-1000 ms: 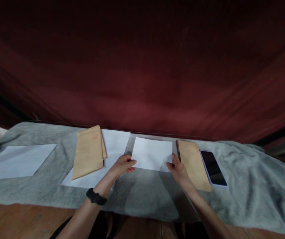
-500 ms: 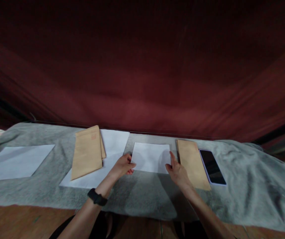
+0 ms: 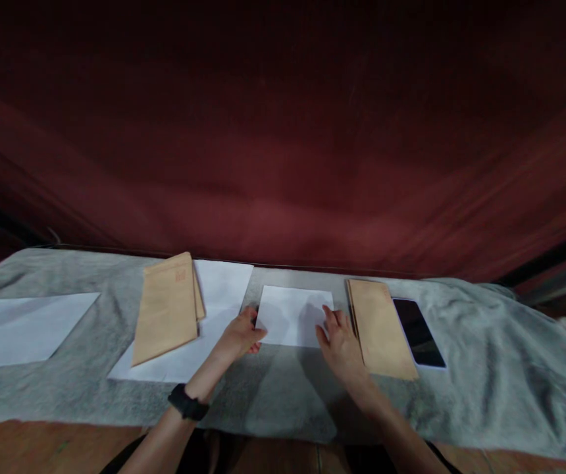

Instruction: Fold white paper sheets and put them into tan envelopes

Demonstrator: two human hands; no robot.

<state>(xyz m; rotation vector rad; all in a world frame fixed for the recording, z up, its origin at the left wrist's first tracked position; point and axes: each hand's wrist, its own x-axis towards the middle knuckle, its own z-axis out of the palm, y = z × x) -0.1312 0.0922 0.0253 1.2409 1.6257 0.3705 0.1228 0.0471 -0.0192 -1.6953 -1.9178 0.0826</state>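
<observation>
A small white sheet (image 3: 290, 317) lies on the grey cloth between my two hands. My left hand (image 3: 243, 332) pinches its left edge, thumb on top and fingers at the side. Over the sheet's right part is my right hand (image 3: 337, 336), its fingers apart and holding nothing. To the left, brown envelopes (image 3: 167, 313) rest on larger white paper (image 3: 226, 283). A stack of brown envelopes (image 3: 382, 329) sits just right of my right hand.
A phone (image 3: 418, 332) lies beside the right envelopes. Another white sheet (image 3: 26, 329) is at the far left. The grey cloth (image 3: 283, 408) is wrinkled at the right, with a dark red surface (image 3: 283, 164) rising behind it.
My right hand has shifted left from the small sheet's right edge onto its right part, and its fingers have spread. My left hand stays at the left edge.
</observation>
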